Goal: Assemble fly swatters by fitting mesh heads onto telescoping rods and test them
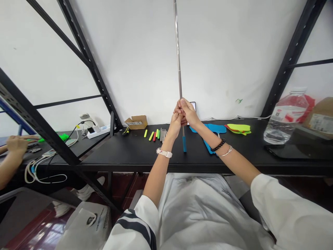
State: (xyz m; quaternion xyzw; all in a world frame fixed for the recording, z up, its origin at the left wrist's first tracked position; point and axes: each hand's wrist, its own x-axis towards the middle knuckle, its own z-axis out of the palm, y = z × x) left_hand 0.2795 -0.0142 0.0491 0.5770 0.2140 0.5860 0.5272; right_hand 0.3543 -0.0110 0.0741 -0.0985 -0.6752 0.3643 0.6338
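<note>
A long thin metal rod with a blue handle stands upright on the black table, rising out of the top of the view. My left hand and my right hand are both closed around the rod just above the handle, the right one slightly higher. My left wrist wears a white watch, my right wrist a black bead bracelet and a thin bangle. The rod's lower part behind my hands is hidden.
Yellow, green and red handles and thin metal rods lie left of my hands. Blue and yellow-green flat pieces lie to the right. A water bottle, a small cardboard box, black rack posts, and another person's hand at far left.
</note>
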